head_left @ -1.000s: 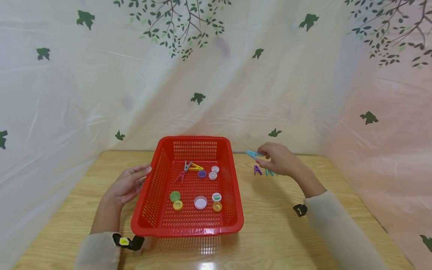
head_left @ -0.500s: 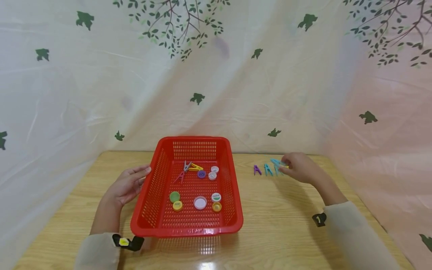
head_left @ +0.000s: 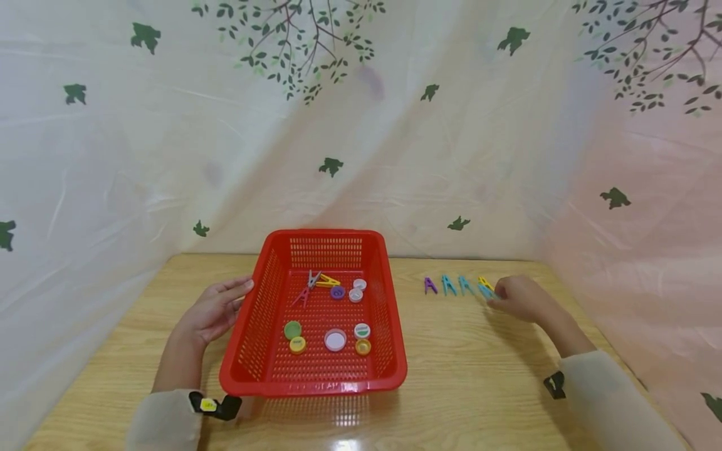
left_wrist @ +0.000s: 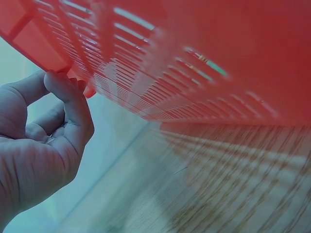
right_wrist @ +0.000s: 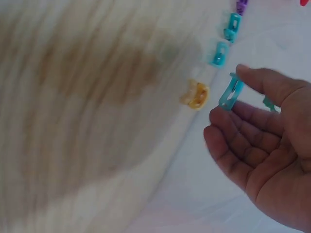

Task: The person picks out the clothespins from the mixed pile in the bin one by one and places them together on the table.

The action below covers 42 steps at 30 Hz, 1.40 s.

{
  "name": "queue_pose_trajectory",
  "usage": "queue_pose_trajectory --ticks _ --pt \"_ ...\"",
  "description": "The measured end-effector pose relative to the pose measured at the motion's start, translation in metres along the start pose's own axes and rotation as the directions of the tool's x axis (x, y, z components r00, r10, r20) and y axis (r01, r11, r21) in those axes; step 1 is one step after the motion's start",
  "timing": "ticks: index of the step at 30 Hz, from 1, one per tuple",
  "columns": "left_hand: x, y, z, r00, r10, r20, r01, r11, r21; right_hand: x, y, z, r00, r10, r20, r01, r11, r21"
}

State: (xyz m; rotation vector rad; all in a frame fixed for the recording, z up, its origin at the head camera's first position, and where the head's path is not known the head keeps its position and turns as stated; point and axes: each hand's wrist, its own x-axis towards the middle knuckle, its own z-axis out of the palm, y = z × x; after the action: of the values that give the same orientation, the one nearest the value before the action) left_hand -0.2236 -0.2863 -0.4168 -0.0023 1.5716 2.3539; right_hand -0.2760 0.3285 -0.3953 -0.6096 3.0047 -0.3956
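In the head view, a light blue clothespin (head_left: 486,292) is pinched between the thumb and fingers of my right hand (head_left: 523,299). The right wrist view shows that clothespin (right_wrist: 231,92) at the tips of thumb and index finger. Just behind it lies a yellow clothespin (head_left: 487,283), partly covered. To its left stand a purple clothespin (head_left: 430,285) and two blue clothespins (head_left: 449,285) in a row on the table. My left hand (head_left: 211,310) holds the left rim of a red plastic basket (head_left: 313,387), fingertips at the edge in the left wrist view.
Inside the basket lie a grey clothespin (head_left: 313,279), a pink clothespin (head_left: 301,295), a yellow clothespin (head_left: 327,281) and several bottle caps (head_left: 335,340). The wooden table (head_left: 451,388) meets a leaf-patterned cloth backdrop (head_left: 361,156) behind and at both sides.
My right hand has carried the light blue clothespin rightward and down, from beside the basket past the row to the yellow clothespin. The left hand and basket have stayed in place.
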Motion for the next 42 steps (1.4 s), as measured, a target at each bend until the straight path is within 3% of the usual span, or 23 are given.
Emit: queue_pose_trajectory --ticks 10,18,34,42 --pt "0.001 -0.001 -0.001 1.0 0.001 -0.013 -0.001 1.0 0.005 -0.007 0.02 0.02 0.985 0.17 0.041 -0.173 0.979 0.104" --pt "0.003 0.0 0.0 1.0 0.009 -0.003 -0.009 1.0 0.012 -0.012 0.027 0.027 0.989 0.151 -0.012 -0.148 0.981 0.126" --pt "0.003 0.0 0.0 1.0 0.012 -0.006 -0.012 1.0 -0.004 -0.019 0.017 0.028 0.982 0.191 -0.008 -0.188 0.973 0.134" --pt "0.001 0.001 0.001 1.0 0.005 -0.001 -0.005 1.0 -0.006 -0.023 0.011 0.026 0.984 0.175 -0.021 -0.172 0.978 0.12"
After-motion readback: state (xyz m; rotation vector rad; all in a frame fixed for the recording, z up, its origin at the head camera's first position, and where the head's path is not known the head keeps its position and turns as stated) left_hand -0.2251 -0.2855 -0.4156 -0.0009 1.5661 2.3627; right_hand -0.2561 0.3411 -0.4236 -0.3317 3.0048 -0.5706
